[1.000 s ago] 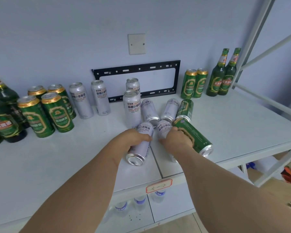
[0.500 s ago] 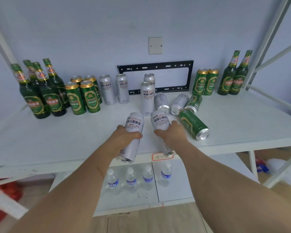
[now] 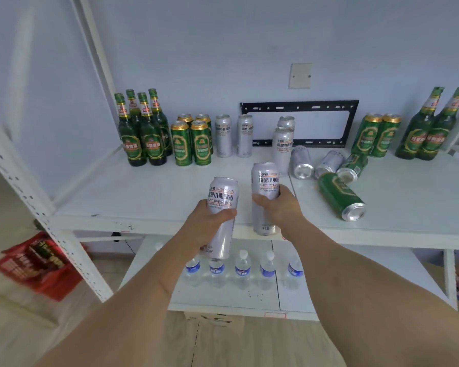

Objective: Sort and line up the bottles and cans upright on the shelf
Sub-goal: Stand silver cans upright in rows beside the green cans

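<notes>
Each of the hands grips a tall silver wheat-beer can, upright in front of the shelf (image 3: 143,197) edge: left hand (image 3: 206,225) on one can (image 3: 221,205), right hand (image 3: 278,206) on the other can (image 3: 266,186), slightly higher.

The left hand (image 3: 206,226) covers the middle of its silver can (image 3: 221,217), hiding part of the print, and most of its fingers (image 3: 229,213) lie out of sight behind the can. The right hand (image 3: 281,206) masks the middle of the second silver can (image 3: 265,181) in the same way. The rear pair of green bottles (image 3: 154,120) shows only necks and shoulders behind the front pair. The red packaging (image 3: 35,263) on the floor is blurred and its print is unreadable. The water bottles (image 3: 243,268) on the lower shelf have labels too small to read. Both forearms run off the bottom edge.
</notes>
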